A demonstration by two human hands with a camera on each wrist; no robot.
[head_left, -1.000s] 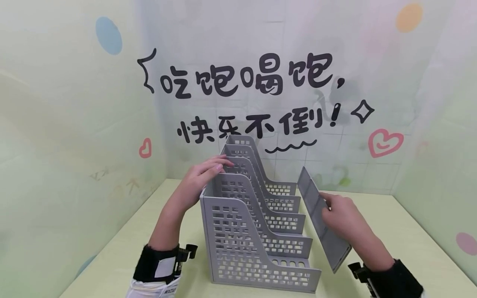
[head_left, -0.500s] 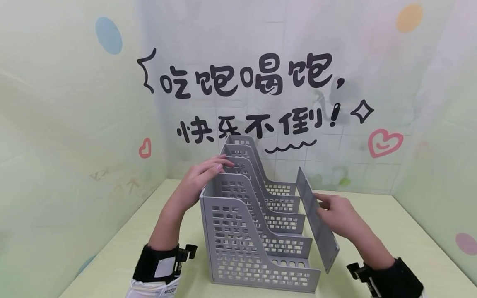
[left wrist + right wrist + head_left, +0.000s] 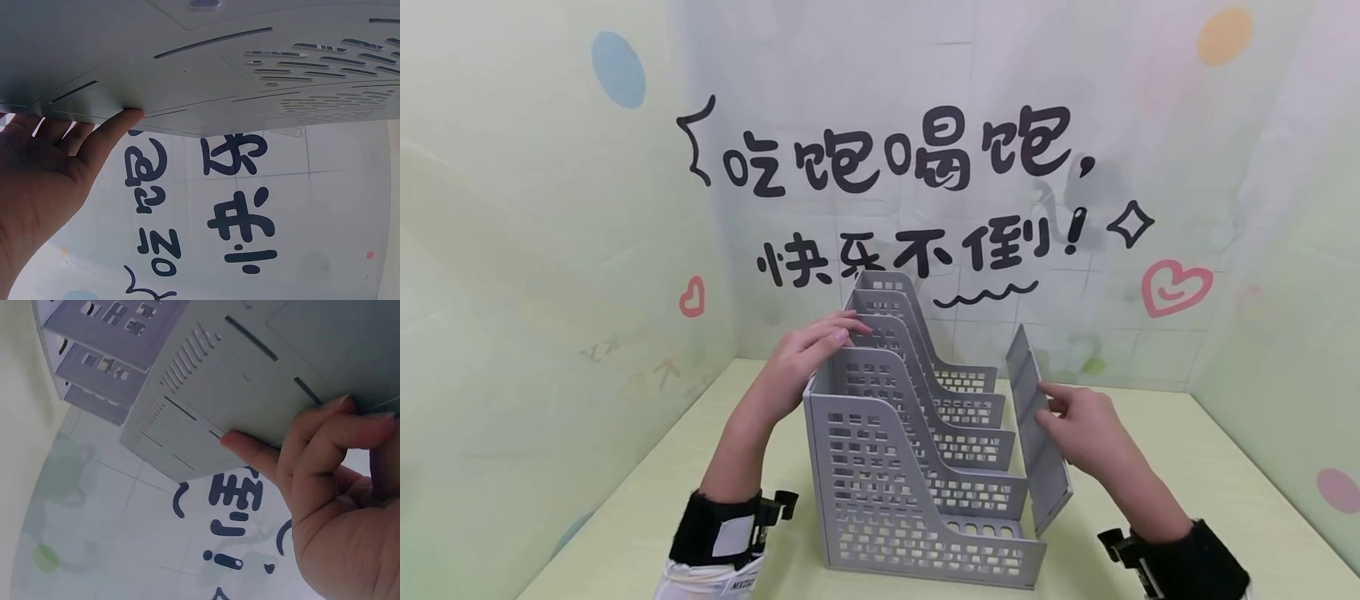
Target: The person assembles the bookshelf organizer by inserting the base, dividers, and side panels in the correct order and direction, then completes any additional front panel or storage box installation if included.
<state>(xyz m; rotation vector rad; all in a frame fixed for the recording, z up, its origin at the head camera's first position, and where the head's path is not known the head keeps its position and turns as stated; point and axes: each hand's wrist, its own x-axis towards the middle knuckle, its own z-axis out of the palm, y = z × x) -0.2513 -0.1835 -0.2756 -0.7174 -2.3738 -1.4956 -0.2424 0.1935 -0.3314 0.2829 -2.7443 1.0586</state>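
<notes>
A grey magazine file rack (image 3: 880,492) with several upright dividers and perforated sides stands on the table in the head view. My left hand (image 3: 797,367) grips its tall back edge; in the left wrist view the thumb (image 3: 115,134) lies on the slotted back panel and the other fingers reach past the edge. To the right of the rack, my right hand (image 3: 1086,425) pinches a flat grey panel (image 3: 1037,442) by its upper long edge. The panel is held on edge, close to the rack's low front. Slots and fine ribs mark its face (image 3: 206,400) in the right wrist view.
The pale yellow table (image 3: 1157,492) extends to both sides of the rack. Behind it hangs a printed backdrop (image 3: 1000,58) with black lettering, and patterned side walls (image 3: 550,208) enclose the table. Each wrist wears a black strap (image 3: 715,533) with a small mount.
The right hand has swung the panel's near end left toward the rack's front, and its far end has shifted slightly right and up. The left hand and the rack have stayed in place.
</notes>
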